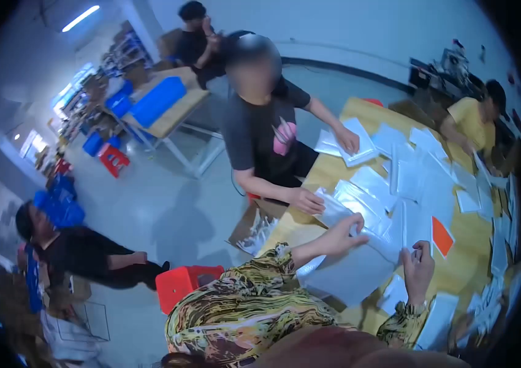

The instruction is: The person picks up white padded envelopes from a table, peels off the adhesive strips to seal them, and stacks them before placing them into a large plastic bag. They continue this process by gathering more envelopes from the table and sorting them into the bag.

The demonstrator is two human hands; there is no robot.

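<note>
My left hand [338, 237] is above the near part of the table, its fingers bent together round something pale that I cannot make out. Below it spreads a large, translucent plastic bag [349, 279]. At that bag's right edge is my right hand [418, 270], with thumb and forefinger curled in on the edge. Beyond my hands lies a loose pile of clear plastic bags [368, 187], some shiny and overlapping. An orange-red card [442, 237] rests to the right of my right hand.
Across the table a co-worker [266, 122] has both hands on plastic bags; another person [472, 119] works at the far right. A red stool [181, 288] and a cardboard box [254, 227] of white strips stand left of the table [291, 230]. A person [89, 254] is further left.
</note>
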